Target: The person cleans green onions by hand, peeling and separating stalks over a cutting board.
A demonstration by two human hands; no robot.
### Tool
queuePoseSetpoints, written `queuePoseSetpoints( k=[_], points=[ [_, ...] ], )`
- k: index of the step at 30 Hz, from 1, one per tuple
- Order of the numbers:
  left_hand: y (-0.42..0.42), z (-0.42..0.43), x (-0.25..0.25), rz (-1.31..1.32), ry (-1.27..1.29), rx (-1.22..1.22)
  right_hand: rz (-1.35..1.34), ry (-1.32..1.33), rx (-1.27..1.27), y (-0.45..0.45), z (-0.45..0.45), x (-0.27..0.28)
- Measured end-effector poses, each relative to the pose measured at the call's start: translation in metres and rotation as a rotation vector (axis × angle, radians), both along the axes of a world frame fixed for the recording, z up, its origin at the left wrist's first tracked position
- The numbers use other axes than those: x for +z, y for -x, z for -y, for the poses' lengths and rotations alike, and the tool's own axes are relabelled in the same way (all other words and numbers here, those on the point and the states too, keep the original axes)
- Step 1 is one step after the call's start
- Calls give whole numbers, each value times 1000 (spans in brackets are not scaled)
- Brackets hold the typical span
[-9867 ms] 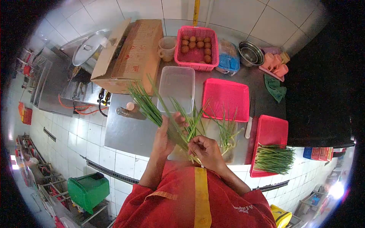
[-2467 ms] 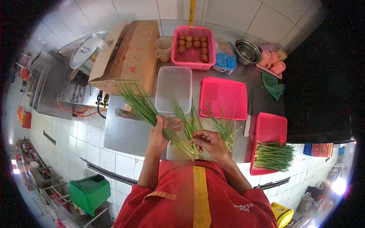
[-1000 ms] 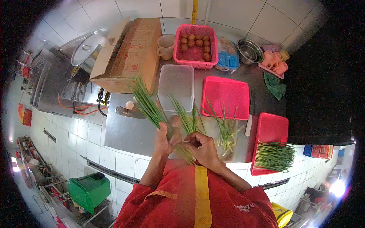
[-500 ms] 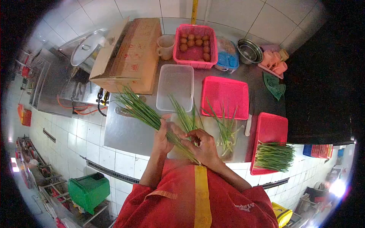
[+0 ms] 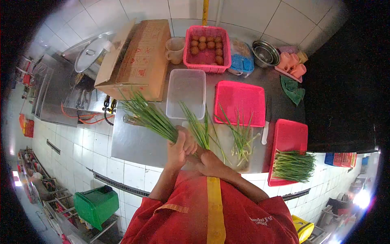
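Observation:
My left hand (image 5: 180,148) is wrapped round a bunch of long green stalks (image 5: 150,118), whose tips fan out to the upper left. Just below it, my right hand (image 5: 209,162) closes round the lower end of the same bunch, near the red shirt. Their white ends are hidden by my fingers. Beyond my right hand, a second group of green stalks (image 5: 198,127) lies on a pale board (image 5: 223,136). To its right on the board is a looser pile of stalks (image 5: 241,142) with pale roots. A red tray (image 5: 290,136) at the right holds many neatly laid stalks (image 5: 293,166).
Behind the board are a clear plastic container (image 5: 186,93) and a pink tray (image 5: 240,103). A knife (image 5: 266,132) lies right of the board. Farther back stand a cardboard box (image 5: 142,61), a pink basket (image 5: 207,67) of round brown items and metal bowls (image 5: 266,53).
My left fingers have closed round the bunch. My right hand has gone from picking with raised fingers to gripping the bunch's lower end, and the bunch's tips have fanned out.

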State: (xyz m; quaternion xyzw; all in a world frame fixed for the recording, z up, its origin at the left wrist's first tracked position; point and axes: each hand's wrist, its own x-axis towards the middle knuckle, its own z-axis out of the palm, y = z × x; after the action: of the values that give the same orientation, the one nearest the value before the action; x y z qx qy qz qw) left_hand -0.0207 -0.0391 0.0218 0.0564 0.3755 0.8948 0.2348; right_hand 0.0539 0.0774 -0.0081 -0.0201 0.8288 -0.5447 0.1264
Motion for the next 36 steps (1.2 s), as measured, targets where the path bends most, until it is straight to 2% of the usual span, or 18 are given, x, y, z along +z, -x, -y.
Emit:
queuePoseSetpoints(
  k=[3, 5, 6, 8, 10, 11, 12, 14, 16, 17, 19, 23, 24, 26, 28, 32, 35, 36],
  points=[
    [-1, -2, -10, 92, -81, -7, 22, -16, 19, 1, 0, 8],
    [-5, -9, -10, 107, 31, 72, 18, -8, 26, 0, 0, 7],
    [-4, -7, -11, 110, 31, 67, -38, 23, 23, -1, 0, 0],
    [-1, 4, -16, 109, 42, -109, -89, 50, 13, -1, 0, 6],
    [1, 9, -19, 127, 50, -74, -88, 212, 42, 1, -3, 16],
    [3, 11, -20, 140, 61, -33, -87, 209, 38, 0, -9, 13],
    [6, 15, -19, 141, 59, -37, -129, 99, 35, -3, -20, 7],
    [16, 22, -11, 180, 103, 174, -167, -16, 33, -9, -46, -16],
    [23, 35, -14, 113, 99, 164, -361, -313, -116, -16, -73, -54],
    [25, 38, -12, 112, 80, 177, -360, -313, -116, -19, -82, -73],
    [27, 38, -11, 111, 60, 187, 44, -702, -123, -28, -90, -95],
    [25, 31, -9, 80, 36, 162, 11, -604, -296, -43, -81, -123],
    [24, 30, -8, 84, 34, 155, -14, -376, -501, -48, -79, -153],
    [24, 31, -10, 79, 32, 144, -39, -139, -693, -42, -78, -146],
    [25, 32, -11, 76, 32, 128, 97, -459, -292, -41, -87, -127],
    [26, 35, -12, 116, 25, 140, -41, -422, -274, -50, -94, -113],
    [26, 34, -13, 119, 18, 128, -137, -483, -355, -42, -87, -98],
    [26, 33, -13, 119, 14, 117, -107, -376, -357, -35, -81, -89]
  ],
)
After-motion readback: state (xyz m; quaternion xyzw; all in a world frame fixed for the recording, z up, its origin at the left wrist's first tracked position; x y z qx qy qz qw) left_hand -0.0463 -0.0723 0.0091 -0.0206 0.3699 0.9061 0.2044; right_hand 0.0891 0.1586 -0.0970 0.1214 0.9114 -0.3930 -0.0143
